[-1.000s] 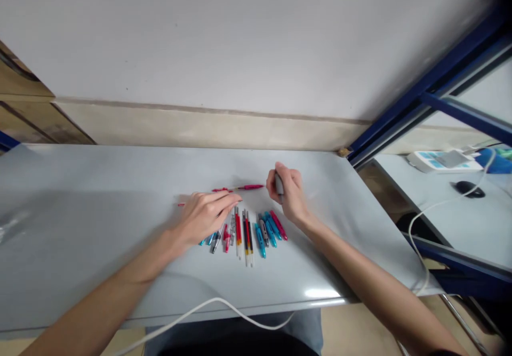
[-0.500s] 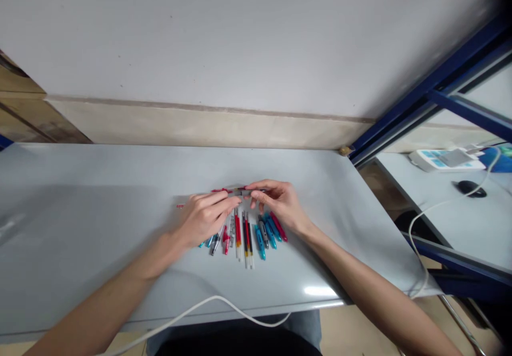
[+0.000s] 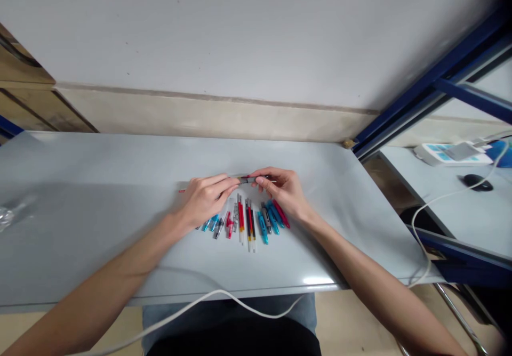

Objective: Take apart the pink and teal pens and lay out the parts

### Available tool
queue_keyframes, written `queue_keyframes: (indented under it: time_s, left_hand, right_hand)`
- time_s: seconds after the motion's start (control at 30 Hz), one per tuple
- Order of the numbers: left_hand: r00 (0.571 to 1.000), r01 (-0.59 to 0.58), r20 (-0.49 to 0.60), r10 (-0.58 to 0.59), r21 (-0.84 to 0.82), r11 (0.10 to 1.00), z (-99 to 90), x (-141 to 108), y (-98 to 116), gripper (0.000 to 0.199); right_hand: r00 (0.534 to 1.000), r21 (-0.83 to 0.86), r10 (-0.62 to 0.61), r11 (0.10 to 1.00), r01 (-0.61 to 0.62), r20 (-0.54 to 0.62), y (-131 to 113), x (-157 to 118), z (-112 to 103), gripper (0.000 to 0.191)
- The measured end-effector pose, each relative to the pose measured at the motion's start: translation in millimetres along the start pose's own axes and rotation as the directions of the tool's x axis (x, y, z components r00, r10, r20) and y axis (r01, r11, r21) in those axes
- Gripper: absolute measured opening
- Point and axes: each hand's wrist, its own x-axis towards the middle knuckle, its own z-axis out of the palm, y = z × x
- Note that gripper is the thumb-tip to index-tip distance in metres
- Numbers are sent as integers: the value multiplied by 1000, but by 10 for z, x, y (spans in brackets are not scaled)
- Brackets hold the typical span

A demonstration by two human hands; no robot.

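My left hand (image 3: pixel 211 196) pinches the left end of a thin grey pen (image 3: pixel 247 180) held level above the tabletop. My right hand (image 3: pixel 282 188) grips its other end between thumb and fingers, and a pale tip sticks out past that thumb. Just below the hands lie red and dark ink refills (image 3: pixel 250 223) with clear ends. Blue, grey and red pen barrels (image 3: pixel 272 217) fan out under my right hand. Clear, blue and red pen parts (image 3: pixel 218 225) are partly covered by my left hand.
The grey table (image 3: pixel 100 212) meets a wall at the back. A white cable (image 3: pixel 218 292) crosses its front edge. Crumpled clear plastic (image 3: pixel 6 217) sits at the far left. Beyond the blue frame (image 3: pixel 404 89) at right are a black mouse (image 3: pixel 476 182) and a white power strip (image 3: pixel 436 154).
The view has tilted, so the table and pens sit higher in the picture. Both hands stay on the grey pen, and a pale tip now shows beyond my right thumb.
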Motion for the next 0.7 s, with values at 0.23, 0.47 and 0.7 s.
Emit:
queue_keyframes:
  time_s: [0.23, 0.47, 0.7]
  left_hand:
    - [999, 47, 16, -46, -25, 999, -24, 26, 46, 19]
    - [999, 47, 7, -46, -38, 998, -38, 42, 54, 19]
    - [998, 51, 23, -50, -54, 997, -46, 33, 10, 19]
  right_hand:
    - [1000, -17, -25, 1000, 25, 12, 59, 1, -1, 23]
    - [999, -32, -31, 999, 31, 9, 65, -2, 10, 25]
    - [999, -24, -34, 999, 35, 31, 77, -3, 12, 26]
